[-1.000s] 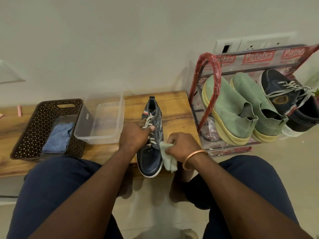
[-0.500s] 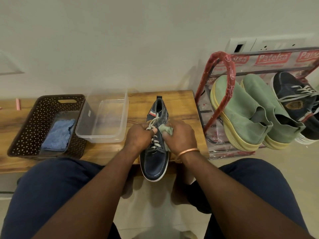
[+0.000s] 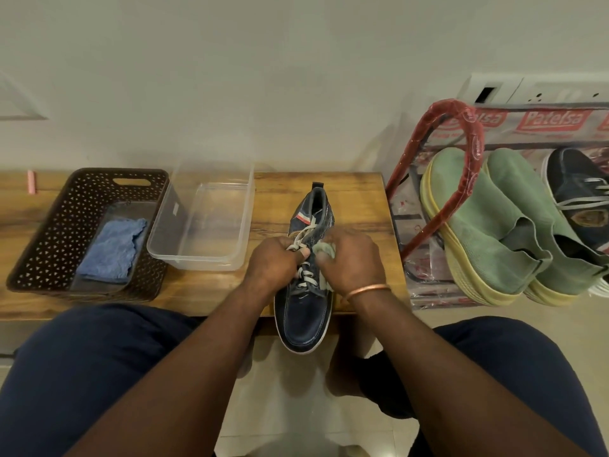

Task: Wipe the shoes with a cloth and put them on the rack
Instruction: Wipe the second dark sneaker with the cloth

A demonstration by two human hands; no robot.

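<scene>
A dark blue lace-up shoe (image 3: pixel 304 315) lies on the wooden bench (image 3: pixel 356 199), its toe hanging over the front edge towards me. My left hand (image 3: pixel 275 263) grips the shoe at its laces from the left. My right hand (image 3: pixel 354 262) holds a pale green cloth (image 3: pixel 324 250) against the shoe's right side by the laces. On the red-framed shoe rack (image 3: pixel 461 166) to the right stand two green slip-on shoes (image 3: pixel 487 232) and another dark blue shoe (image 3: pixel 580 189).
A brown perforated basket (image 3: pixel 43 239) with a blue cloth (image 3: pixel 112 255) in it sits at the bench's left. An empty clear plastic tub (image 3: pixel 201 225) stands between basket and shoe. My knees flank the tiled floor below. A wall socket plate (image 3: pixel 527 89) is above the rack.
My right hand has moved the cloth from the shoe's lower right side up to its upper side by the laces. The left hand has kept its grip on the laces.
</scene>
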